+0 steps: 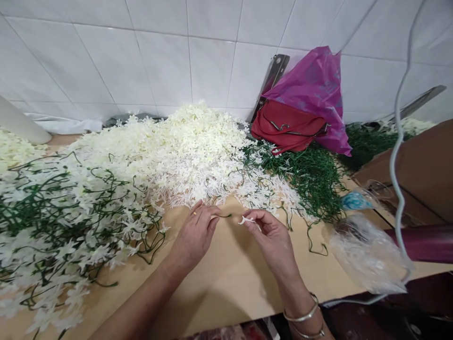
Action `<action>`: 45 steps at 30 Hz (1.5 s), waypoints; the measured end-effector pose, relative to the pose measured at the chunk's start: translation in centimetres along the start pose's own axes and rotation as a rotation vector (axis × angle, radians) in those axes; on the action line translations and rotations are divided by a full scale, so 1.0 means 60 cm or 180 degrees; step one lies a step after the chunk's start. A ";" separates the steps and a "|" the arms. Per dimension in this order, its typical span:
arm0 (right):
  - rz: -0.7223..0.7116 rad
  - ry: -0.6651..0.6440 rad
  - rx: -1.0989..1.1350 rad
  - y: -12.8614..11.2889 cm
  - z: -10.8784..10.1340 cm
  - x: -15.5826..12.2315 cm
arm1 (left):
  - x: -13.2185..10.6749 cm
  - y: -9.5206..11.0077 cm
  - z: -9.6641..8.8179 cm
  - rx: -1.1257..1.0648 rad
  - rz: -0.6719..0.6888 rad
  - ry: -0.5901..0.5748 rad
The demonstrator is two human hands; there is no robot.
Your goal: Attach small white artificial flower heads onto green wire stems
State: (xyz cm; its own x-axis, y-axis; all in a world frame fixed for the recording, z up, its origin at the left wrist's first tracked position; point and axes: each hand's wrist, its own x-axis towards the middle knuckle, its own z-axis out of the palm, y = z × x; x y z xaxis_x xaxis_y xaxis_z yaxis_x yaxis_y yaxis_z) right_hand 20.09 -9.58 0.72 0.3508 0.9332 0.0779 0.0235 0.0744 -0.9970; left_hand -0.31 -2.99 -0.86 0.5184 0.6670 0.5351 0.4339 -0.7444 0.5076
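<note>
Pinched in my left hand [198,231] is a thin green artificial stem [225,216], its tip pointing toward my right hand. My right hand [271,236] grips a small white plastic flower piece [247,220] between thumb and fingers. A short gap separates stem and piece, just above the tabletop [215,288]. Beyond both hands lies a heap of cream-white artificial petals [198,141], with spiky white pieces [191,189] along its near edge. To the left spreads a pile of white flowers on green stems [99,212]. Loose green stems [311,179] are heaped at the right.
A red handbag [288,125] and a purple plastic bag [314,89] rest against the tiled wall. Clear plastic wrapping [368,255] lies at the right, near a cardboard box [424,174]. A white cable [398,141] hangs down on that side.
</note>
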 end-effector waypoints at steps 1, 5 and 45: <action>0.0006 0.0018 0.0036 0.003 0.002 0.001 | -0.006 -0.001 -0.003 0.0142 0.0057 -0.0022; 0.0030 0.0194 0.0093 0.014 -0.008 0.005 | -0.016 -0.001 0.002 0.0668 0.0210 -0.0195; 0.0880 -0.1090 0.0436 0.026 0.088 0.004 | -0.065 0.012 -0.012 -0.2285 -0.1978 0.0433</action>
State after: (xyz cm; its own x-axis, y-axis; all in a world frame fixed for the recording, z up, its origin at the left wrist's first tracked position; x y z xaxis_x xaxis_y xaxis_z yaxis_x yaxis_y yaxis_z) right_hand 15.31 -7.36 -0.82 -0.0036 0.9852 -0.1712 -0.1595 -0.1695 -0.9725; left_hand -2.54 -6.14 -2.10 0.2380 0.9678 0.0817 0.0241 -0.0899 0.9957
